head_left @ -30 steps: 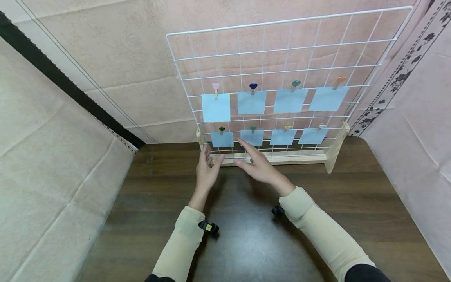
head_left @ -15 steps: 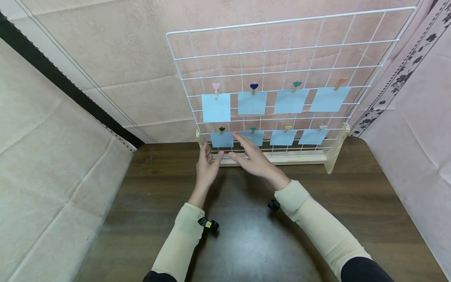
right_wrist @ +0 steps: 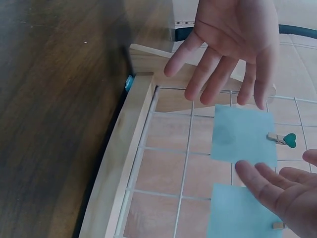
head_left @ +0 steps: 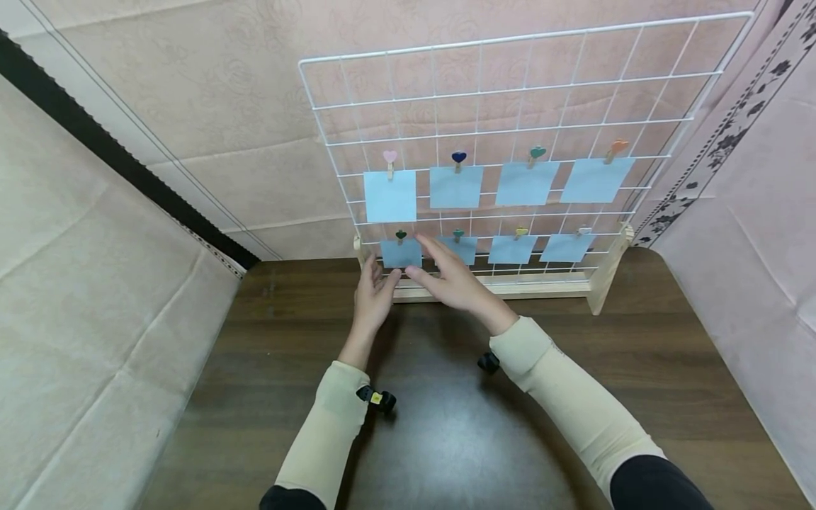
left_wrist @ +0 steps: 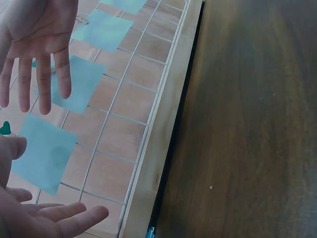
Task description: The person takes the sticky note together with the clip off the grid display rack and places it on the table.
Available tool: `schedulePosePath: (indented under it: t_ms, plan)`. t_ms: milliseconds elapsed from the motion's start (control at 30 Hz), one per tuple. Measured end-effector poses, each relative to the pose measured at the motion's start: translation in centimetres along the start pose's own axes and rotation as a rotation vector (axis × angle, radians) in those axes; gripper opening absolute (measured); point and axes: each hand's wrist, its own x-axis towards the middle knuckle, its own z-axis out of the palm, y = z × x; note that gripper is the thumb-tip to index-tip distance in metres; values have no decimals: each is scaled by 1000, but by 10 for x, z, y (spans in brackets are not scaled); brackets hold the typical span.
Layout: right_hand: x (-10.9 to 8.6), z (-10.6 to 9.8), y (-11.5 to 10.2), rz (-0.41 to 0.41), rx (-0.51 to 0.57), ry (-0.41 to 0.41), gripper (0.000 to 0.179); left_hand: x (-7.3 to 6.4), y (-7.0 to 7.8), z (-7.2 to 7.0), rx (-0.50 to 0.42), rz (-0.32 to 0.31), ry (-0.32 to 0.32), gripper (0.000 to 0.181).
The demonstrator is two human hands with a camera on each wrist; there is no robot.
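Note:
My left hand [head_left: 372,301] is at the lower left end of a white wire grid [head_left: 408,94], fingers extended and holding nothing. To its right, my right hand [head_left: 455,280] is stretched out palm-inward, likewise holding nothing. Between them hangs the leftmost lower blue paper note [head_left: 400,253], under a dark green heart clothespin [head_left: 401,234]. The right fingers partly cover the neighbouring blue note [head_left: 462,246] in the head view. In the right wrist view, my left hand [right_wrist: 237,34] spreads above the leftmost note [right_wrist: 242,134], with my right hand [right_wrist: 297,193] below it.
A wooden base [head_left: 535,287] with an angled right foot [head_left: 608,273] supports the grid on the brown table [head_left: 433,425]. Several more blue notes hang in two rows from heart clothespins, including a pink one [head_left: 390,157]. Cloth walls [head_left: 95,297] enclose the table.
My right hand has moved left along the lower row, closer to my left hand, uncovering more of the second note's right side. The left hand stays nearly in place. The notes have not moved.

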Motion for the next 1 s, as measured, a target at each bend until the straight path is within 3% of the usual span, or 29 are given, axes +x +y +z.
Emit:
schedulePosePath:
  t_ms: [200,367,700,1000]
  plan:
    - [9,1,-2,-16,1,10,70,4,3,-2,-32,-42,-35,72]
    - [15,3,-1,-20,2,-3,69,6,4,-2,-69,-59,-28,69]
    - [24,3,-4,-19,-26,2,69,9,12,0,-8,-39,80,53]
    - [28,1,-7,2,-31,-1,68,10,13,2,-50,-53,79,53]
